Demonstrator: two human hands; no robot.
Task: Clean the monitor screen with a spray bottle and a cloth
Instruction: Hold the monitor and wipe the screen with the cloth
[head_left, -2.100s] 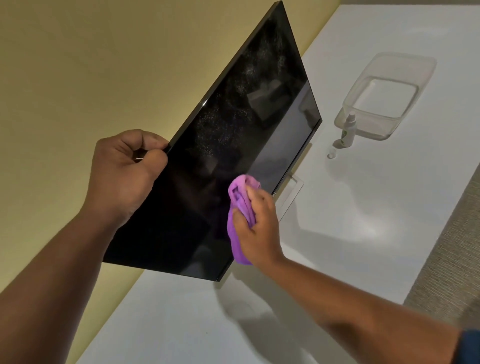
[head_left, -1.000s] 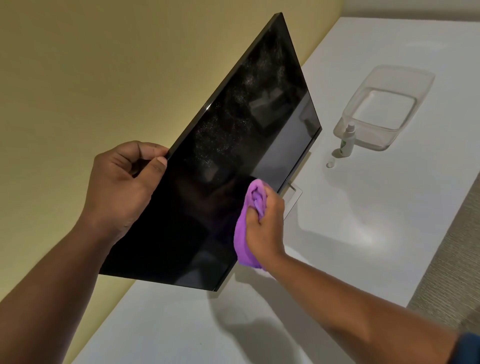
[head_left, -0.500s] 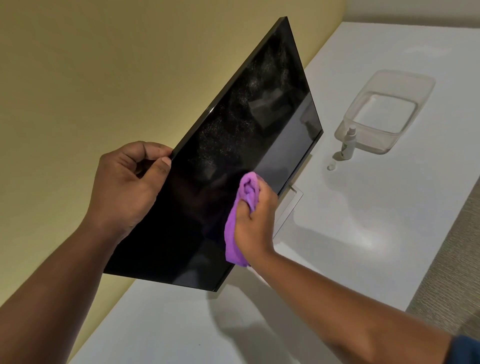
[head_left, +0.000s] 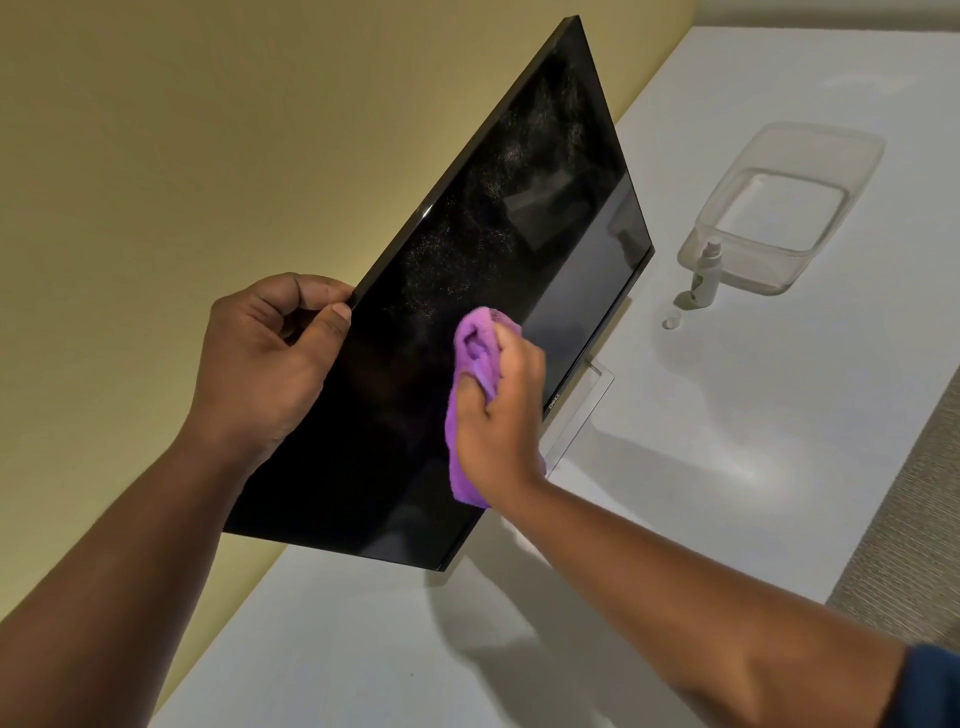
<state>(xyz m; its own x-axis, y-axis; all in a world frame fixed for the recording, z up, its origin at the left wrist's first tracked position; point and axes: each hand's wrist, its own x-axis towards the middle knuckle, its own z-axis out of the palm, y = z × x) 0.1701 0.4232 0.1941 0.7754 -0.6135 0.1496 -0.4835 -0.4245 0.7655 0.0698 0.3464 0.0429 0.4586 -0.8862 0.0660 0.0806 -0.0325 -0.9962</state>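
A black monitor (head_left: 498, 218) stands on the white table, its dark screen speckled with fine droplets across the upper middle. My left hand (head_left: 270, 364) grips the monitor's top edge, thumb on the front and fingers behind. My right hand (head_left: 498, 415) holds a bunched purple cloth (head_left: 475, 353) and presses it against the lower middle of the screen. A small white spray bottle (head_left: 707, 270) stands upright on the table to the right, beside its loose cap (head_left: 671, 319).
A clear plastic tub (head_left: 852, 156) sits behind the bottle at the right. The monitor's flat stand (head_left: 597, 389) rests on the white table (head_left: 727, 441). A yellow wall (head_left: 208, 130) is close behind the monitor. Textured floor shows past the table's right edge.
My right hand has slid the purple cloth up and to the left across the lower screen. My left hand keeps its grip on the top edge.
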